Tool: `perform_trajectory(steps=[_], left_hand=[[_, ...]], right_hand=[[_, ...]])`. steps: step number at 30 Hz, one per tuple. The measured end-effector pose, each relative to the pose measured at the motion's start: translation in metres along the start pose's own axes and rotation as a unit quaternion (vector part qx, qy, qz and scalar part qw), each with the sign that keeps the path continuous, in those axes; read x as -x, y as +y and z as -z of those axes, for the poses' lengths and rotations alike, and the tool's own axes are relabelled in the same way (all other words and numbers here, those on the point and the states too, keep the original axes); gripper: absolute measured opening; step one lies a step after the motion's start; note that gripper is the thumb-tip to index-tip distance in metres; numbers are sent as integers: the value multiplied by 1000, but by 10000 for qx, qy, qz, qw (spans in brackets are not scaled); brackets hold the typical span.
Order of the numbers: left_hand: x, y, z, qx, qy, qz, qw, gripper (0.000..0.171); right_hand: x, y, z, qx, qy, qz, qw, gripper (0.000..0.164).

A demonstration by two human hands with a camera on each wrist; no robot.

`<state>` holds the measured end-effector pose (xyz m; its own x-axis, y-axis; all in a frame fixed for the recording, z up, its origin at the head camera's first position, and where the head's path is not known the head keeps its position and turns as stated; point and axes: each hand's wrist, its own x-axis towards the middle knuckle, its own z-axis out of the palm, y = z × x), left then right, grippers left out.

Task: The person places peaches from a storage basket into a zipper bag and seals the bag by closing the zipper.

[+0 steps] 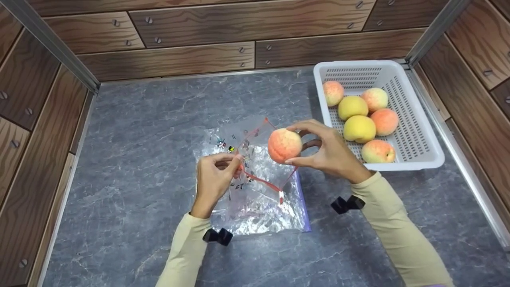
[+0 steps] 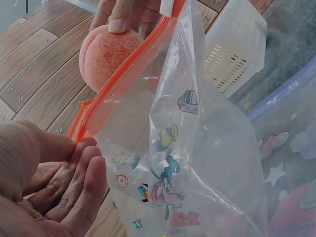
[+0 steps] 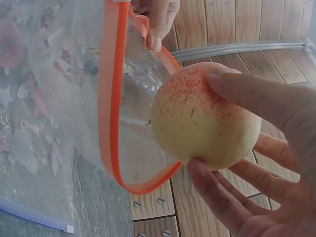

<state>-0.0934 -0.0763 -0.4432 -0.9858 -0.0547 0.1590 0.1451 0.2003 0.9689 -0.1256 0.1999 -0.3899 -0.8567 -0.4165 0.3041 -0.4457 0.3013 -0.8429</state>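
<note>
A clear zip bag (image 2: 212, 163) with an orange-red zip edge and small cartoon prints stands with its mouth spread. My left hand (image 1: 217, 173) pinches the zip edge between thumb and fingers. In my right hand (image 1: 328, 149) a red-and-yellow peach (image 1: 284, 146) is gripped between thumb and fingertips, right at the bag's mouth. The right wrist view shows the peach (image 3: 205, 116) beside the orange rim (image 3: 114, 98), its yellow underside facing the camera. Under the held bag, another clear bag with a purple zip edge (image 1: 303, 203) lies flat on the table.
A white perforated basket (image 1: 422, 135) stands at the right with several peaches, some yellow (image 1: 359, 128), some reddish (image 1: 384, 121). The grey marbled table (image 1: 131, 167) is bordered by wood-pattern walls (image 1: 199, 63) at the back and both sides.
</note>
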Motion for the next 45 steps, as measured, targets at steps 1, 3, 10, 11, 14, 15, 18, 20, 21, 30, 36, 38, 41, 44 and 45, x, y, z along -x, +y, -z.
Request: perform_trajectory(steps=[1,3,10,11,14,15,18,20,21,30,36,38,41,44,45], left_hand=[[0,-1,0,-19,-10,-8,10000,12],[0,-1,0,15,-53,-18,10000,12],[0,-2,1,255,-126,-26,9996,14],[0,-2,1,267,-124,-26,9996,14],[0,-2,2,286,-111,-21,9995,15],[0,-2,2,294,-111,-15,9995,15],[0,-1,1,258,-128,3,9996,15],[0,-1,1,278,-133,20,9995,15],[0,-1,0,294,-139,26,9995,15],[0,-1,-5,472,-267,225,9983,14],[0,1,-2,698,-283,268,9968,14],[0,2,-1,753,-264,213,9966,13],[0,3,0,856,-301,208,9957,12],[-1,4,0,930,-324,218,9949,11],[-1,4,-1,975,-320,224,9945,11]], right_hand=[[0,0,0,47,-20,6,10000,67],[0,1,0,109,-51,36,9999,67],[0,4,-2,333,-229,101,9991,66],[-1,4,-3,362,-250,105,9990,66],[-1,4,-4,397,-279,101,9988,66],[-1,4,-4,400,-284,93,9988,66],[-1,3,-4,406,-265,87,9988,64],[-1,1,-4,375,-184,48,9991,57],[-1,1,-4,363,-122,33,9993,53],[0,-1,3,399,330,62,9986,34],[2,0,13,333,591,-118,9976,31],[3,1,18,324,732,-208,9966,30],[4,3,25,365,944,-284,9945,31],[5,3,33,406,1141,-362,9920,30],[6,4,35,410,1207,-411,9910,30]])
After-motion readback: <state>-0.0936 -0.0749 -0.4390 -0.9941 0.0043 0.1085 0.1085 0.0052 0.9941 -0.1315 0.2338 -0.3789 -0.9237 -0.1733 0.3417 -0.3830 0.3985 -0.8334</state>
